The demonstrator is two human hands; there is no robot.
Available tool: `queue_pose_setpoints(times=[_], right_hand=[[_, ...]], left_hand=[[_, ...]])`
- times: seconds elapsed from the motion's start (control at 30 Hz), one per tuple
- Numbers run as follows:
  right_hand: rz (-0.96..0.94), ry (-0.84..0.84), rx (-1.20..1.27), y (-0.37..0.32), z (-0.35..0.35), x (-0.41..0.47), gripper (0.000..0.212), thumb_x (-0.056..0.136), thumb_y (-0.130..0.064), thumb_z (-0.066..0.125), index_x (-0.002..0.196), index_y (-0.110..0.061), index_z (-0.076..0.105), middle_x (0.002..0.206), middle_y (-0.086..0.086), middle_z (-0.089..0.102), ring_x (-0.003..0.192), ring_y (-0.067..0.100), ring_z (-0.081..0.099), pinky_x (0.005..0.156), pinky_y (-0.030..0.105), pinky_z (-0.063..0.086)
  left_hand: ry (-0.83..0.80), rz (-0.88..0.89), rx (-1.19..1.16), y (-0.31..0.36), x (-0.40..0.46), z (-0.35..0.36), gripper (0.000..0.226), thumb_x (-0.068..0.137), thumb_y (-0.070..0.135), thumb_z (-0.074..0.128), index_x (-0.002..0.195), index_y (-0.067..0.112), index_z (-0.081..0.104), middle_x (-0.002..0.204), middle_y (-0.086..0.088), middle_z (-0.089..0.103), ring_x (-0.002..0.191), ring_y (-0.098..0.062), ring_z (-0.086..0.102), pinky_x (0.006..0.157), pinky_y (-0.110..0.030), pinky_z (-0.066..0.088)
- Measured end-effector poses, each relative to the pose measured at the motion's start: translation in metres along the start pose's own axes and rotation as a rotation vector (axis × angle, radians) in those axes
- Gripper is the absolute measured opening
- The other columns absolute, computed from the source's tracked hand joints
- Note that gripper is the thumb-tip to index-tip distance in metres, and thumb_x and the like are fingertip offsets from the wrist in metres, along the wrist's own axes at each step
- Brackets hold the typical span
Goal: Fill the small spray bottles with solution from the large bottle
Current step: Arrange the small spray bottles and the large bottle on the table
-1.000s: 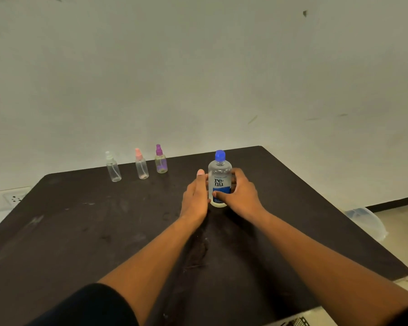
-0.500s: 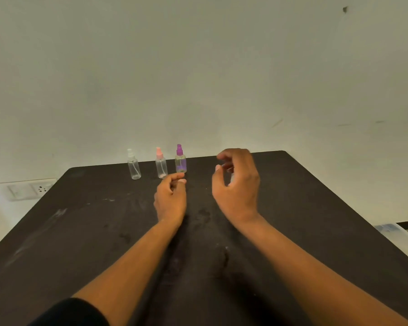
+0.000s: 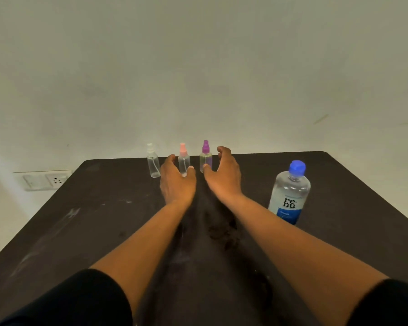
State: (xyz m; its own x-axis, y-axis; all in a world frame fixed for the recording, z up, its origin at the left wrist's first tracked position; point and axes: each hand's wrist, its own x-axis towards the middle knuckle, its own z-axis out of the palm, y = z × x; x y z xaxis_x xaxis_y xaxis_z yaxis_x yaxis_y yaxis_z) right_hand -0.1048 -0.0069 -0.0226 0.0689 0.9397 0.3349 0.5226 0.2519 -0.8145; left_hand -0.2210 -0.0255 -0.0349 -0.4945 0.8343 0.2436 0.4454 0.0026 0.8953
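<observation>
Reach step: left hand (image 3: pixel 178 182) cups the pink-capped bottle (image 3: pixel 183 161) and right hand (image 3: pixel 224 176) the purple-capped bottle (image 3: pixel 206 157) at the desk's (image 3: pixel 85 227) far edge, neither gripping; uncapping is judged next.

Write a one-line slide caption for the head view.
Left hand reaches the pink-capped spray bottle, right hand the purple-capped one; large bottle stands capped.

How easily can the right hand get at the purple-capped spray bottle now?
Probably yes: the right hand is open beside the purple-capped spray bottle, thumb near its base, and nothing stands between them.
</observation>
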Motion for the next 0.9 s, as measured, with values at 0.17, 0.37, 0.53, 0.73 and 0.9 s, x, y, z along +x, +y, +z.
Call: queue_pose_setpoints(times=[0.17, 0.37, 0.53, 0.73, 0.9], right_hand=[[0.119, -0.028, 0.027, 0.006, 0.027, 0.038, 0.066, 0.100, -0.023, 0.067, 0.156, -0.012, 0.036, 0.149, 0.008, 0.052, 0.133, 0.027, 0.054, 0.094, 0.026, 0.037], [0.152, -0.029, 0.015, 0.015, 0.050, 0.063, 0.060, 0.096, -0.017, 0.067, 0.149, -0.016, 0.040, 0.130, 0.009, 0.061, 0.116, 0.028, 0.062, 0.084, 0.031, 0.042], [0.161, -0.038, 0.010, 0.017, 0.054, 0.067, 0.047, 0.097, -0.012, 0.067, 0.139, -0.018, 0.046, 0.125, 0.005, 0.061, 0.104, 0.023, 0.061, 0.080, 0.030, 0.043], [0.119, -0.006, 0.001, 0.014, 0.049, 0.055, 0.037, 0.097, -0.019, 0.072, 0.129, -0.019, 0.054, 0.119, 0.004, 0.066, 0.107, 0.024, 0.063, 0.085, 0.033, 0.047], [0.076, 0.010, 0.044, 0.007, 0.031, 0.020, 0.031, 0.094, -0.018, 0.074, 0.120, -0.019, 0.057, 0.111, 0.000, 0.067, 0.101, 0.020, 0.063, 0.085, 0.032, 0.048]], left_hand=[[-0.050, -0.009, 0.031, -0.011, 0.032, 0.013, 0.069, 0.101, 0.027, 0.067, 0.160, 0.013, 0.035, 0.162, -0.007, 0.045, 0.147, -0.030, 0.047, 0.120, -0.045, 0.040], [-0.042, 0.040, 0.050, -0.027, 0.055, 0.025, 0.056, 0.101, 0.023, 0.068, 0.152, 0.014, 0.048, 0.150, -0.006, 0.056, 0.137, -0.026, 0.056, 0.113, -0.041, 0.046], [-0.037, 0.075, 0.052, -0.034, 0.060, 0.029, 0.041, 0.100, 0.022, 0.067, 0.139, 0.016, 0.059, 0.134, -0.004, 0.066, 0.124, -0.025, 0.062, 0.107, -0.045, 0.051], [-0.065, 0.064, -0.030, -0.031, 0.051, 0.019, 0.039, 0.099, 0.023, 0.070, 0.137, 0.020, 0.061, 0.120, 0.006, 0.068, 0.114, -0.017, 0.066, 0.097, -0.033, 0.051], [-0.114, 0.059, -0.073, -0.029, 0.020, -0.008, 0.038, 0.094, 0.022, 0.077, 0.130, 0.023, 0.066, 0.109, 0.010, 0.071, 0.104, -0.012, 0.069, 0.103, -0.041, 0.055]])
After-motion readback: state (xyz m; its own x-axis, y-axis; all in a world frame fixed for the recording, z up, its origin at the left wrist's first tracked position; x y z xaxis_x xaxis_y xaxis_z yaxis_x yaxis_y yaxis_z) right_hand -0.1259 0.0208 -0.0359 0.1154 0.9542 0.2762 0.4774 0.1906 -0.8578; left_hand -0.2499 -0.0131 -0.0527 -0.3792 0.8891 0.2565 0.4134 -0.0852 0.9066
